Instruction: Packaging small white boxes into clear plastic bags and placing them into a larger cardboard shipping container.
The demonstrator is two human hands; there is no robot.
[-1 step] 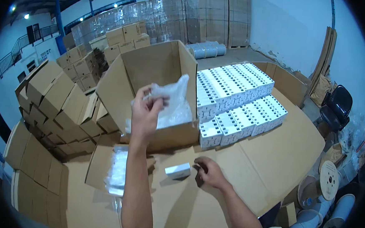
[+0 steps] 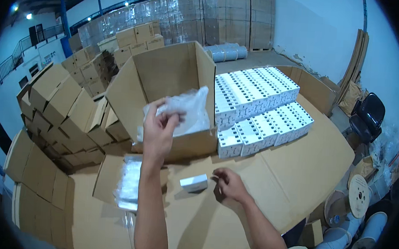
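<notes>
My left hand (image 2: pixel 162 124) is raised before the mouth of a large open carton (image 2: pixel 166 74). Its fingers are curled and pinch a crumpled clear plastic bag (image 2: pixel 189 108), which spreads to the right over the carton's front edge. My right hand (image 2: pixel 230 183) rests low over the table, its curled thumb and fingers apart with nothing visible in them. Just left of its fingertips lies a small white box (image 2: pixel 193 182) on the cardboard table cover (image 2: pixel 273 184). Left of my left forearm, several plastic-wrapped white packs (image 2: pixel 129 184) sit in a low open carton (image 2: pixel 104 180).
White boxes with dark marks stand in stepped rows (image 2: pixel 258 96) right of the large carton. Brown cartons (image 2: pixel 63 111) are piled at the left. A black chair (image 2: pixel 367 116) and cable spools (image 2: pixel 358 196) stand off the table's right side. Wrapped pallets (image 2: pixel 229 16) line the back.
My left hand and the plastic bag have dropped slightly, and the bag's raised corner sits lower. My right hand and the small white box have hardly moved.
</notes>
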